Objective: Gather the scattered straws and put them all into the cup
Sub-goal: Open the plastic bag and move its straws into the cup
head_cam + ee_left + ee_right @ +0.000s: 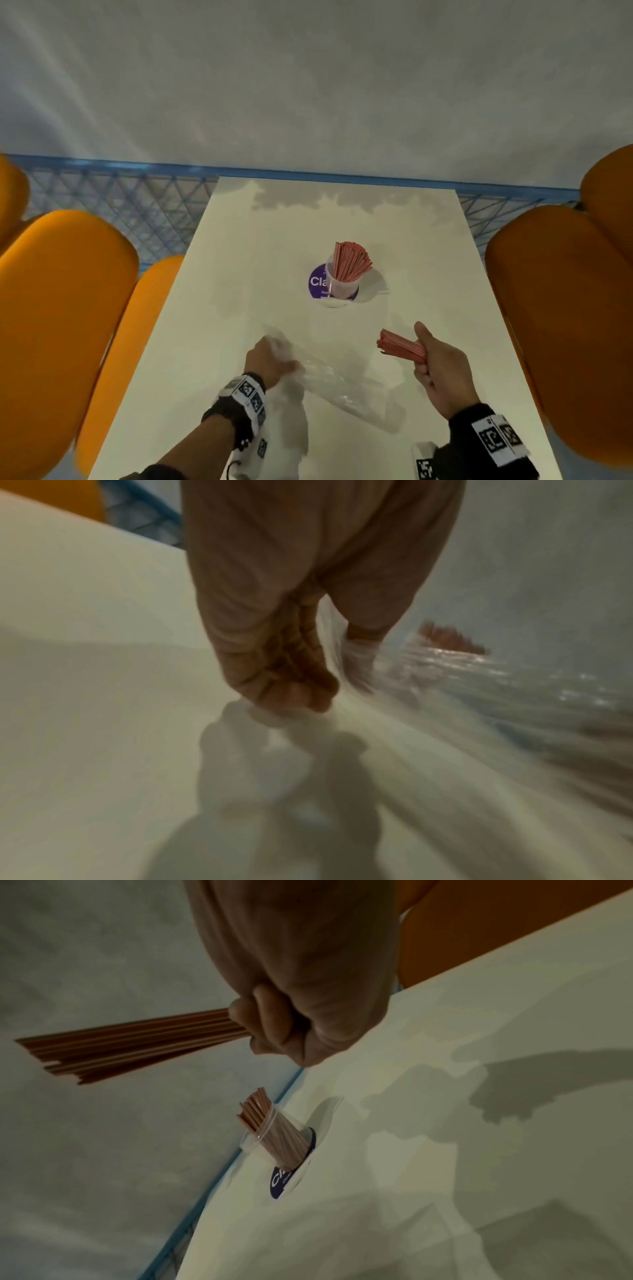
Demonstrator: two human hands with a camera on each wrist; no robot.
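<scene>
The cup [342, 281] stands on the bench [239, 274], past the middle toward the far edge, on a round sticker [317, 281]. A bundle of straws [350, 260] stands in it and leans to the right. Nearer, the right hand [442, 363] holds a second bundle of straws [400, 346] above the bench, their free ends pointing left. Left of it, the left hand [270, 359] holds a plastic bag [329, 380] that lies on the bench. Chairs [58, 308] stand at both sides.

A white table [239, 274] is seen; a clear cup [340, 286] of pink straws [351, 260] is stood on a purple round sticker [317, 282]. A clear plastic bag [342, 387] is laid nearer.
</scene>
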